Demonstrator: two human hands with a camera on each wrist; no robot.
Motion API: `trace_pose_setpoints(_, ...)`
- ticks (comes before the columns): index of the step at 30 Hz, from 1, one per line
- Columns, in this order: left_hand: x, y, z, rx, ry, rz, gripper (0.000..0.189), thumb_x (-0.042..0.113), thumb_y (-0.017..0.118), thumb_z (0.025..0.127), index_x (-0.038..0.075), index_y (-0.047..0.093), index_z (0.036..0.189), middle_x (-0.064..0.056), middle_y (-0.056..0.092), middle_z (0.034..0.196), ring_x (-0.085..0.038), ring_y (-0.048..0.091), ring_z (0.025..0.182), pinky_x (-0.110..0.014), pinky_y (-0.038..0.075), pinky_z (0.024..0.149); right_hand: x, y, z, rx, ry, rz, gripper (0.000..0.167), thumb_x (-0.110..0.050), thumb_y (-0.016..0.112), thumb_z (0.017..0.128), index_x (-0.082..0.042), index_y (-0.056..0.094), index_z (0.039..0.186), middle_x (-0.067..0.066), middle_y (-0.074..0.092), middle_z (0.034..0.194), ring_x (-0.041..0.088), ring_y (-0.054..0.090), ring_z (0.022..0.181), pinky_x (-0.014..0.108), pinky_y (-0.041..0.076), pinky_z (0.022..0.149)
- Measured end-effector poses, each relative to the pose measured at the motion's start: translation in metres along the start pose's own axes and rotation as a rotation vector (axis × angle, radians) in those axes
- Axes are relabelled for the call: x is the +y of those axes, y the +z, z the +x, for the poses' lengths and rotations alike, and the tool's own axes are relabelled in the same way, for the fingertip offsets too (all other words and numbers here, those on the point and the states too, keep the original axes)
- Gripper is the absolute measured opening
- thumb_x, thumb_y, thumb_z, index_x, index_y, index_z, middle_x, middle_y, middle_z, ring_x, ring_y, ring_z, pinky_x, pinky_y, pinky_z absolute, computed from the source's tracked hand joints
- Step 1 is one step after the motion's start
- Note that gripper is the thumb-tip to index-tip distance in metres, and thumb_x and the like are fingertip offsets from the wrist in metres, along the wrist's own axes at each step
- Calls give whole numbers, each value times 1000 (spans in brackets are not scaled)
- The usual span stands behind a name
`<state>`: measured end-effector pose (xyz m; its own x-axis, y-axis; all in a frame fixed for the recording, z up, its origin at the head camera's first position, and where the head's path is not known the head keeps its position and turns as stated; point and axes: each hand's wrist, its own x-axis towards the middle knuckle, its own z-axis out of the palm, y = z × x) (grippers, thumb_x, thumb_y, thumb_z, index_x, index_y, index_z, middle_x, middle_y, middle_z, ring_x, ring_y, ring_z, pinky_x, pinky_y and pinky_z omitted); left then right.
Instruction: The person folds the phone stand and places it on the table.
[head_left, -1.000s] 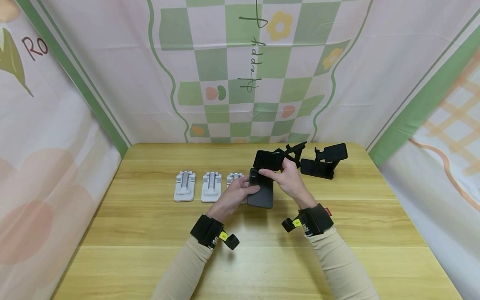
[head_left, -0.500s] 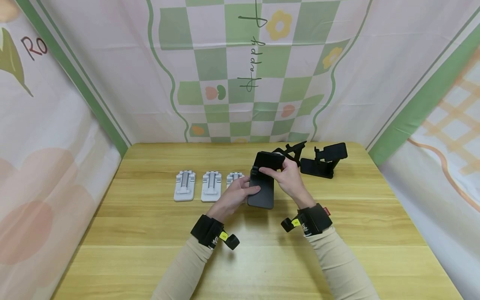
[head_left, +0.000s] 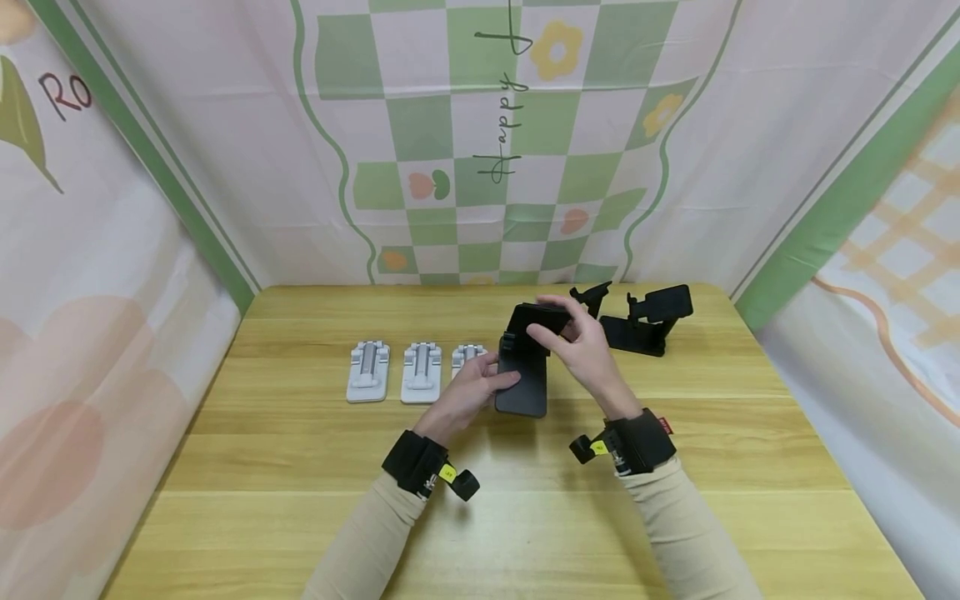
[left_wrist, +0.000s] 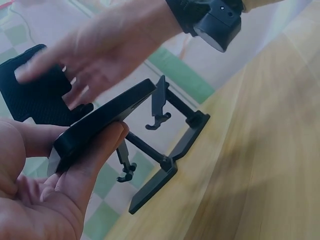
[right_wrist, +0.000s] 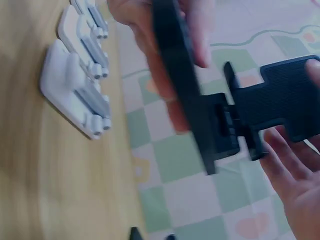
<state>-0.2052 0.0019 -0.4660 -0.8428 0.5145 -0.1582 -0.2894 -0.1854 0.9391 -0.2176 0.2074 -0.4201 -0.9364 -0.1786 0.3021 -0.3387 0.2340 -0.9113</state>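
Observation:
A black folding phone stand (head_left: pixel 523 392) is held up over the table, its base tilted and its top plate (head_left: pixel 528 319) swung out. My left hand (head_left: pixel 467 395) grips the base by its left edge, thumb on the face and fingers underneath. At the top plate is my right hand (head_left: pixel 587 354), its thumb across the front and its fingers around the far side and edge. In the right wrist view, the hinge (right_wrist: pixel 225 122) shows between base and plate (right_wrist: pixel 285 95). The left wrist view catches the right hand (left_wrist: pixel 107 50) blurred.
Two black phone stands, one unfolded (head_left: pixel 647 323) and one partly hidden behind the right hand (head_left: pixel 592 297), stand at the back right. Three white folded stands (head_left: pixel 368 372) lie in a row on the left of the wooden table (head_left: pixel 300 467). A patterned cloth (head_left: pixel 480 225) hangs behind.
My right hand has shifted its hold on the top plate: the thumb has moved up from the hinge area and the fingers have spread over the top edge. The left hand stays put.

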Motion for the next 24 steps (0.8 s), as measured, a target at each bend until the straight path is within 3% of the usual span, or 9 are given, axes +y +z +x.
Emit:
trace_pose_setpoints(4,0,0,-1,29,0,19,48,3,58,103,-3,45,148,-20,74,116,-12,75,86,-26,59,76,-14,-4,0,98,-175,-98,45,-11,72,97,-6,59,140,12,61,136,19,57,124,22,44,106)
trace_pose_setpoints(7,1,0,-1,37,-2,22,48,3,58,103,-2,45,149,-20,75,115,-12,74,85,-26,59,75,-25,-5,2,144,-347,-229,43,-2,78,91,-5,67,132,12,65,130,27,60,119,26,46,106)
trace_pose_setpoints(12,0,-1,0,31,4,22,51,2,57,103,-3,42,151,-25,72,119,-13,75,88,-27,60,77,-39,-1,4,138,-564,-448,35,0,81,86,-3,74,120,14,69,117,30,62,111,34,48,98)
trace_pose_setpoints(19,-3,-3,1,17,14,25,52,1,56,103,-4,41,152,-27,70,122,-16,75,92,-27,61,78,-46,5,2,134,-678,-595,25,3,79,86,0,77,111,16,68,103,32,59,94,37,47,78)
trace_pose_setpoints(24,-4,-4,0,41,11,43,52,3,58,102,-3,42,152,-27,70,122,-19,76,94,-28,61,78,-47,7,1,129,-709,-632,24,4,79,86,1,77,109,18,67,100,33,58,90,38,49,75)
